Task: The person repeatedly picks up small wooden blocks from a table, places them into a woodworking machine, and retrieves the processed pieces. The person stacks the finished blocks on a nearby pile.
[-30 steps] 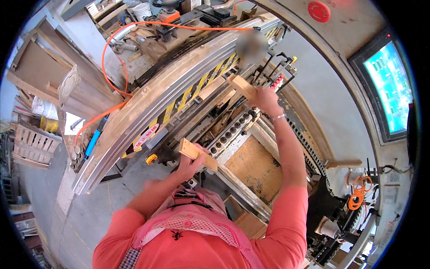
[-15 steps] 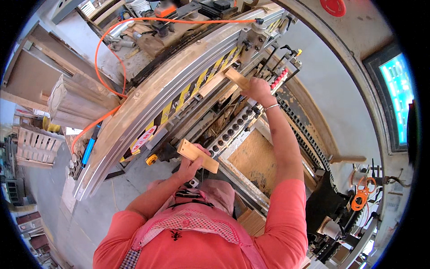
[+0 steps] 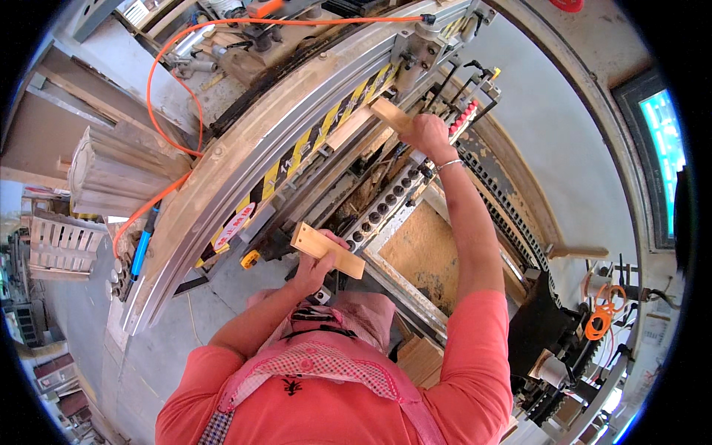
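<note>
My left hand (image 3: 314, 271) is closed round a short wooden block (image 3: 337, 254) just in front of my apron. Small dark holes show at the block's far end. Stretched out over the machine, my right hand (image 3: 431, 138) grips a second wooden block (image 3: 390, 114), whose free end points to the upper left. Beside that end a pale wooden strip (image 3: 350, 130) lies along the machine's striped rail. Between my hands runs a row of round black fittings (image 3: 383, 208) on a metal bar. My right fingertips are partly hidden.
A long curved-looking beam (image 3: 216, 153) with a yellow-black stripe crosses at the left. An orange hose (image 3: 159, 64) loops over it. Red knobs (image 3: 464, 119) stand beyond my right hand. A lit screen (image 3: 662, 144) is at the far right, and a chip-strewn panel (image 3: 420, 256) lies below my right forearm.
The whole view has shifted slightly. Both hands keep hold of their wooden blocks and stay almost in the same places over the machine.
</note>
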Motion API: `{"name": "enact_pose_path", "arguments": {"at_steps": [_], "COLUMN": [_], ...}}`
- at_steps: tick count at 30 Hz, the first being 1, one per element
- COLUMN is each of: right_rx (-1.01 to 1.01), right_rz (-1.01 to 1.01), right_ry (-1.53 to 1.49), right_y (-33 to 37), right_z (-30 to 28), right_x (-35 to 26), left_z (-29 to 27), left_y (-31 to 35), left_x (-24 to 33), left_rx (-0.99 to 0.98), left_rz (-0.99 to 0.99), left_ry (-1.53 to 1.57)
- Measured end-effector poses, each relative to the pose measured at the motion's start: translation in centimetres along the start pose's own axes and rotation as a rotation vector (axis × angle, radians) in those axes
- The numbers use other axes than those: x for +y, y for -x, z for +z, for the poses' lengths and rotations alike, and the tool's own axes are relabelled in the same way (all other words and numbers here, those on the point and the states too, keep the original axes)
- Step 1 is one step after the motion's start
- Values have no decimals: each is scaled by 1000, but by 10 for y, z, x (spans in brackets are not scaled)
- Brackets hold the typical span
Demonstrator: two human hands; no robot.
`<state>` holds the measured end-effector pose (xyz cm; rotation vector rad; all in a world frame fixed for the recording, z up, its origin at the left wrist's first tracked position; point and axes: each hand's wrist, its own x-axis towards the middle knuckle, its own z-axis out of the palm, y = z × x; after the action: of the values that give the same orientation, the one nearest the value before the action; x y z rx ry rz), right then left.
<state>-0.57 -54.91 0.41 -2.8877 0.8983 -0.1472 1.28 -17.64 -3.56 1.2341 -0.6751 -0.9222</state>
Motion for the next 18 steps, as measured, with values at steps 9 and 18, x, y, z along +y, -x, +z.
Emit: {"name": "enact_pose_path", "arguments": {"at_steps": [9,18], "right_rx": [-57,-115], "right_rz": [37,174], "right_ry": [-9,19], "right_y": [-3,-7], "right_z": [-2,-5], "right_x": [-2,-21], "left_z": [-4,5], "left_y": [-2,-3], "left_x": [-3,10], "left_rx": [-70,2], "left_rz": [-20,19], "left_ry": [-2,41]}}
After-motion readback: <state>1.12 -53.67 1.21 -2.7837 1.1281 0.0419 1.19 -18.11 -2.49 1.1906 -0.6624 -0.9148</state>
